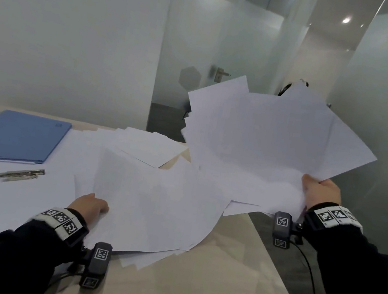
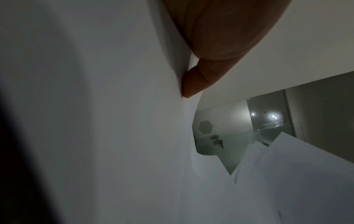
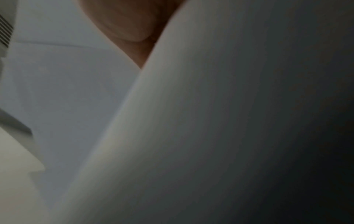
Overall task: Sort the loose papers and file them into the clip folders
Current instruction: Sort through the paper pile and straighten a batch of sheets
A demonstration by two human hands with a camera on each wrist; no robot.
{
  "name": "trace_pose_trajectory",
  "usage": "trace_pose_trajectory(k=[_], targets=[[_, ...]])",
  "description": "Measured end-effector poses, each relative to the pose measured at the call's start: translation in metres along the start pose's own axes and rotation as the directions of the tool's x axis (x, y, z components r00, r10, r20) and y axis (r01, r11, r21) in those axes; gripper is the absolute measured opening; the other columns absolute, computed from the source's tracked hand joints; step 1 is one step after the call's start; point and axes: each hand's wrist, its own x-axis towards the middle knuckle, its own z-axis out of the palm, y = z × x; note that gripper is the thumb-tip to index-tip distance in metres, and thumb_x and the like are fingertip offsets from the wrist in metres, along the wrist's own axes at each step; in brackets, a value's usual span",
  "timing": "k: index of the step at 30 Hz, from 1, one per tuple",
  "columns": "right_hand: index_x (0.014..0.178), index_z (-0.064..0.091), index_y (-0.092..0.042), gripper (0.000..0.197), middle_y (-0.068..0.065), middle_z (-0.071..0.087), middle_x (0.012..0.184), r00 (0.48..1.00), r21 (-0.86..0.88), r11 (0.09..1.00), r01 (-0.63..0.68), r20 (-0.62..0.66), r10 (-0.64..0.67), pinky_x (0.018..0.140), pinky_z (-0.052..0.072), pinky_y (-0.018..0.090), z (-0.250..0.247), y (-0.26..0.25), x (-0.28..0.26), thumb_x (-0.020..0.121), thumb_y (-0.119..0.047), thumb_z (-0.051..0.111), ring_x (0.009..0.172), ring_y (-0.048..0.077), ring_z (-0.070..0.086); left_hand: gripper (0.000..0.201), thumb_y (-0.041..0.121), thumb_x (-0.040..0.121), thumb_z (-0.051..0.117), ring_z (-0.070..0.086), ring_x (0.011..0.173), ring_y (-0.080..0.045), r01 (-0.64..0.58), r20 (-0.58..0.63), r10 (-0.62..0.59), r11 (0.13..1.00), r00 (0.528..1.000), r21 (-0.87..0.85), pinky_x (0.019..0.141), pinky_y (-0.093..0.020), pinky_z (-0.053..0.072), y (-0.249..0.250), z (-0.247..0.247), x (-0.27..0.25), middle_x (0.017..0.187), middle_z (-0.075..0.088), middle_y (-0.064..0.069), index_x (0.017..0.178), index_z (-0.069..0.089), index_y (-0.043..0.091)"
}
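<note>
Right hand (image 1: 321,192) grips a fanned bundle of white sheets (image 1: 265,135), lifted off the table's right edge; count unclear, several corners showing. Left hand (image 1: 89,205) holds the near-left edge of a second spread of sheets (image 1: 154,206) lying on the table (image 1: 217,288), thumb (image 2: 193,84) against the paper. One blue clip folder (image 1: 16,135), closed, at the far-left corner. One loose metal clip (image 1: 20,173) just before it.

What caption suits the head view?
Right hand lifts fanned papers; left hand grips table sheets beside blue folder.
</note>
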Motion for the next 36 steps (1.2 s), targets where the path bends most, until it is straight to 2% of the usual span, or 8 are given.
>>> trace_pose_trajectory(k=[3, 8, 13, 18, 21, 23, 31, 36], targets=[[0.074, 0.064, -0.005, 0.028, 0.001, 0.063, 0.062, 1.000, 0.033, 0.999, 0.023, -0.006, -0.023, 0.067, 0.047, 0.029, 0.004, -0.014, 0.002, 0.072, -0.033, 0.066, 0.057, 0.019, 0.056, 0.031, 0.021, 0.103, 0.043, 0.042, 0.137, -0.024, 0.013, -0.008, -0.013, 1.000, 1.000, -0.016, 0.098, -0.016, 0.029, -0.002, -0.002, -0.004, 0.124, 0.052, -0.009, 0.128, 0.062, 0.017], [0.092, 0.063, 0.005, 0.041, 0.005, 0.062, 0.071, 0.994, 0.056, 0.993, 0.101, 0.031, -0.103, 0.064, 0.045, 0.027, 0.012, -0.043, 0.004, 0.076, -0.033, 0.064, 0.062, 0.017, 0.054, 0.033, 0.022, 0.104, 0.039, 0.035, 0.142, -0.021, 0.052, -0.028, -0.055, 0.992, 0.998, -0.113, 0.102, -0.016, 0.026, -0.003, -0.009, -0.008, 0.144, 0.050, -0.007, 0.130, 0.060, 0.018], [0.072, 0.062, -0.007, 0.017, -0.008, 0.060, 0.058, 0.983, 0.097, 0.981, 0.169, 0.062, -0.176, 0.042, 0.039, 0.008, 0.016, -0.070, -0.001, 0.087, -0.015, 0.062, 0.046, 0.002, 0.052, 0.034, 0.015, 0.103, 0.042, 0.033, 0.144, -0.023, 0.135, 0.035, -0.130, 0.972, 0.991, -0.194, 0.105, -0.019, 0.026, -0.003, -0.010, -0.013, 0.147, 0.046, -0.012, 0.133, 0.057, 0.014], [0.085, 0.068, -0.010, 0.008, 0.003, 0.065, 0.085, 0.970, 0.149, 0.964, 0.221, 0.068, -0.233, 0.073, 0.045, 0.027, 0.019, -0.092, -0.002, 0.083, -0.016, 0.063, 0.074, 0.014, 0.056, 0.044, 0.004, 0.092, 0.060, 0.049, 0.128, -0.043, 0.256, 0.104, -0.234, 0.873, 0.967, -0.416, 0.083, -0.036, 0.039, -0.004, -0.013, -0.008, 0.138, 0.051, -0.028, 0.135, 0.051, -0.006], [0.076, 0.068, -0.009, 0.010, 0.003, 0.065, 0.086, 0.964, 0.168, 0.956, 0.241, 0.076, -0.256, 0.074, 0.045, 0.031, 0.020, -0.105, -0.006, 0.079, -0.017, 0.064, 0.077, 0.015, 0.055, 0.038, 0.011, 0.100, 0.050, 0.040, 0.139, -0.034, 0.315, 0.112, -0.304, 0.779, 0.946, -0.543, 0.101, -0.032, 0.035, -0.001, -0.010, -0.008, 0.148, 0.043, -0.021, 0.138, 0.052, 0.007], [0.071, 0.069, -0.010, 0.014, 0.003, 0.066, 0.084, 0.961, 0.162, 0.957, 0.241, 0.098, -0.258, 0.073, 0.045, 0.032, 0.021, -0.115, -0.005, 0.075, -0.023, 0.064, 0.076, 0.015, 0.055, 0.036, 0.017, 0.104, 0.042, 0.034, 0.143, -0.026, 0.340, 0.130, -0.368, 0.592, 0.921, -0.730, 0.108, -0.022, 0.025, -0.001, -0.016, -0.013, 0.151, 0.040, -0.015, 0.139, 0.052, 0.016], [0.068, 0.071, -0.017, 0.023, 0.003, 0.062, 0.080, 0.950, 0.201, 0.948, 0.248, 0.140, -0.278, 0.069, 0.044, 0.035, 0.032, -0.131, 0.008, 0.054, -0.035, 0.067, 0.076, 0.015, 0.051, 0.038, 0.019, 0.105, 0.040, 0.030, 0.145, -0.025, 0.224, 0.015, -0.290, 0.703, 0.957, -0.675, 0.111, -0.021, 0.021, -0.005, -0.004, -0.013, 0.152, 0.040, -0.012, 0.142, 0.048, 0.018], [0.063, 0.064, -0.009, 0.024, 0.009, 0.068, 0.084, 0.951, 0.005, 0.964, 0.267, 0.159, -0.264, 0.088, 0.054, 0.043, 0.038, -0.131, -0.018, 0.074, -0.030, 0.068, 0.083, 0.020, 0.061, 0.038, 0.020, 0.105, 0.038, 0.035, 0.143, -0.027, 0.241, 0.066, -0.251, 0.776, 0.966, -0.583, 0.109, -0.021, 0.025, -0.008, -0.007, -0.012, 0.151, 0.041, -0.013, 0.142, 0.049, 0.017]])
